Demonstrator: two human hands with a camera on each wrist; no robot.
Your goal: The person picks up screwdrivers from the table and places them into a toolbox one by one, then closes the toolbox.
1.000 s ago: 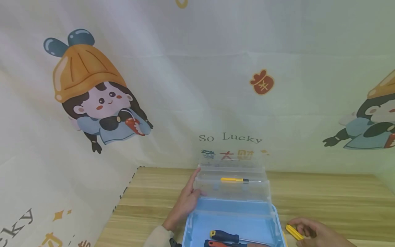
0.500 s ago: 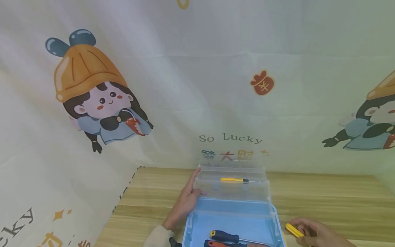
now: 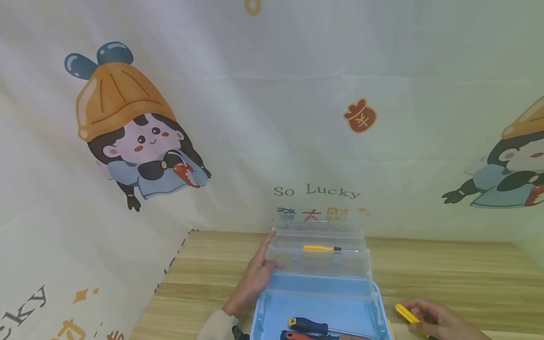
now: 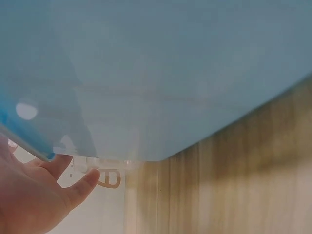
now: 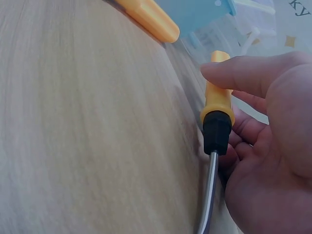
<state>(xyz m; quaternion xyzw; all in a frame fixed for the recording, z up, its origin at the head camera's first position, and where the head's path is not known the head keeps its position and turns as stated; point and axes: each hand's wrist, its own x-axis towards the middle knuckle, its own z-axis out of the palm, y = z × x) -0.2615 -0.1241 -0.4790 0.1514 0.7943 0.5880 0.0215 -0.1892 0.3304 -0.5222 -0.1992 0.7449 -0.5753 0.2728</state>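
My right hand [image 3: 439, 321] pinches a yellow-handled screwdriver [image 5: 217, 100] between thumb and fingers, right of the toolbox. It has a black collar and a metal shaft, which runs toward the wrist camera. The blue toolbox [image 3: 272, 307] stands with its clear lid [image 3: 323, 262] raised. My left hand [image 3: 255, 274] is at the lid's left edge, index finger straight along it and thumb extended. Through the lid shows a small yellow screwdriver [image 3: 320, 248]. Inside the box lie a black-handled screwdriver [image 3: 308, 325] and a red-and-black handled tool [image 3: 297, 335], partly cut off by the frame.
Another yellow handle [image 5: 148, 19] lies on the wooden table [image 3: 446, 269] beside the box's right side. A pale printed cloth [image 3: 255, 118] hangs behind the table, close to the raised lid, and another stretch of it bounds the left side.
The screwdriver in my right hand has turned slightly, its handle end rising a little. My left hand stays at the lid, and the toolbox has not moved.
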